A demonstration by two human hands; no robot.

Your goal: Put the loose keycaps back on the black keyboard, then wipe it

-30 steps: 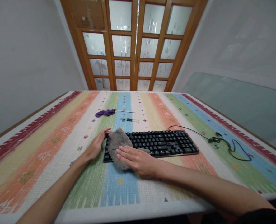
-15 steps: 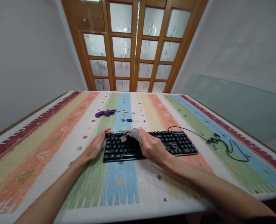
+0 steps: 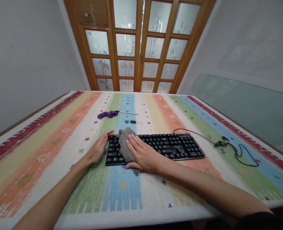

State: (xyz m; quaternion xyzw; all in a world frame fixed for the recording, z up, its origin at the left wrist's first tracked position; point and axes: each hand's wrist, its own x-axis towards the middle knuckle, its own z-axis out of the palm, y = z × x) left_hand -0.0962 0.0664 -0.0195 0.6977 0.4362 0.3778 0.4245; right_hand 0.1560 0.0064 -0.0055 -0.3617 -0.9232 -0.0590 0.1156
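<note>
A black computer keyboard [image 3: 170,145] lies across the striped cloth in front of me. At its far left corner, my left hand [image 3: 100,145] holds the edge, with fingers bent round the corner. A fuzzy grey cloth [image 3: 125,143] is spread over the keys in the left part, and a corner of it hangs past the near edge. My right hand [image 3: 143,153] lies flat on this cloth with its fingers stretched out, pressing it against the keys. The keys under the cloth are hidden.
Beyond the keyboard lie a purple cloth [image 3: 107,114] with a thin rod [image 3: 129,113] and a small black object with wire-like prongs [image 3: 133,122]. The keyboard's cable [image 3: 237,150] is bunched on the right. A striped tablecloth [image 3: 84,191] covers the table.
My right hand has moved left and flattened from a bunched grip. The grey cloth has been opened out over the keys. My left hand stays at the keyboard's corner.
</note>
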